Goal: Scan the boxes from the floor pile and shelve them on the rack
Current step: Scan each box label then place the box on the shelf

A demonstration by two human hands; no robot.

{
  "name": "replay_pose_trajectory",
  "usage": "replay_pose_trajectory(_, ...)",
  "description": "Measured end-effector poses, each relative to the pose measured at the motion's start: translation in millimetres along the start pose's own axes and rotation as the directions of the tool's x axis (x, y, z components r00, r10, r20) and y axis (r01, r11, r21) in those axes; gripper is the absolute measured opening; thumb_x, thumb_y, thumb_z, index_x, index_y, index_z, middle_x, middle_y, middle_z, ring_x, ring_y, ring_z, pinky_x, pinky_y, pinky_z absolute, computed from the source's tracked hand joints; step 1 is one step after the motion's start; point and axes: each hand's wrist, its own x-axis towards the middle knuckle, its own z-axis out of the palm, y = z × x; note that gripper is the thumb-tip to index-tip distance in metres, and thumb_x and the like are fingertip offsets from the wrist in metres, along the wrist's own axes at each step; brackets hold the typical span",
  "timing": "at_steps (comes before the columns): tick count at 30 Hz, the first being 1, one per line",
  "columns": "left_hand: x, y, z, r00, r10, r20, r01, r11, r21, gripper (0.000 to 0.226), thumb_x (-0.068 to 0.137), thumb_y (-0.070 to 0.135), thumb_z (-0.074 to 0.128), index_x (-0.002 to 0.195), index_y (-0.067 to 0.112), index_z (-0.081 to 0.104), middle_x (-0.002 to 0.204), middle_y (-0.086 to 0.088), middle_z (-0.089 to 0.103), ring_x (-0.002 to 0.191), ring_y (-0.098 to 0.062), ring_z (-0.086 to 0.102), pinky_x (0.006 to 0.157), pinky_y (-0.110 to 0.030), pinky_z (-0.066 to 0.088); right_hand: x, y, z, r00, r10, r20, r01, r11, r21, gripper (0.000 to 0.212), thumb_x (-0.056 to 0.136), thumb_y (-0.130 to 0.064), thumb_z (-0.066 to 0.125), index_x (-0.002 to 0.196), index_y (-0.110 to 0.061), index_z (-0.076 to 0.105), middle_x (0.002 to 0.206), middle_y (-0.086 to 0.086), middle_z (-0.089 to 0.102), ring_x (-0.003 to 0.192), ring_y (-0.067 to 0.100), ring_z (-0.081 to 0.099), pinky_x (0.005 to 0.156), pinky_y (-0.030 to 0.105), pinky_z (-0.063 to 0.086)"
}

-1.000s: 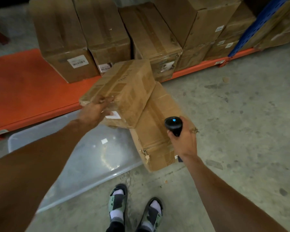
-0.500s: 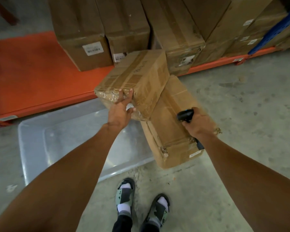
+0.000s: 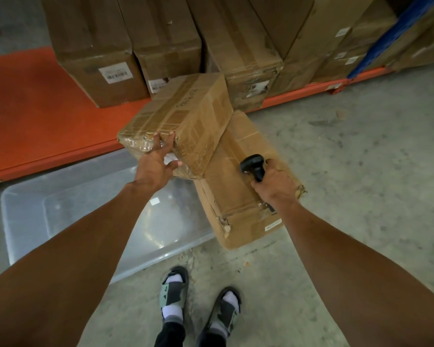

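The left hand (image 3: 158,164) grips the near end of a taped cardboard box (image 3: 183,118), fingers curled up over its crinkled, tape-wrapped edge and the thumb against the face below, where a white label shows beside the thumb. This box sits tilted, its far end lying across the top of a second cardboard box (image 3: 238,186) that rests on the concrete floor (image 3: 361,171); the two are touching, the upper one overhanging toward the left. The right hand (image 3: 273,184) is wrapped round the handle of a black barcode scanner (image 3: 254,165), whose head points toward the upper box and hovers just above the lower one (whether it touches the cardboard cannot be told). The lower box carries a small white label on its near end, and its front corner is torn. To the left of the pile, partly under the left forearm, lies a clear plastic bin (image 3: 30,216) on the floor, touching or nearly touching the lower box. Beyond both boxes runs the orange bottom shelf of the rack (image 3: 35,116), with a row of larger cardboard boxes (image 3: 98,58) standing on it, several with white barcode labels facing outward. A blue rack upright (image 3: 391,38) slants across the upper right. At the bottom of the view are the person's feet in sandals and white socks (image 3: 173,294).
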Motion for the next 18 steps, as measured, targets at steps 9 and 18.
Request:
replay_pose_trajectory(9,-0.3,4.0,-2.1,0.999,-0.027,0.025,0.026,0.999,0.028,0.08,0.092,0.04,0.066,0.157,0.036,0.019,0.166,-0.01,0.007,0.142,-0.04,0.036,0.115,-0.045,0.032,0.1,4.7,-0.6,0.999,-0.033,0.03,0.032,0.999,0.034,0.05,0.093,-0.04,0.071,0.133,-0.017,0.049,0.122,0.014,0.067,0.116,0.036,0.065,0.091,0.043,0.051)
replay_pose_trajectory(18,-4.2,8.2,-7.5,0.998,-0.033,0.046,0.034,0.999,-0.02,0.078,0.093,0.033,0.067,0.156,0.034,0.022,0.166,-0.007,0.007,0.148,-0.033,0.026,0.117,-0.041,0.027,-1.4,5.5,0.1,0.985,-0.118,-0.125,0.129,0.989,0.079,0.093,0.081,-0.054,0.079,0.151,-0.013,0.033,0.141,0.019,0.049,0.13,0.038,0.048,0.103,0.049,0.043)
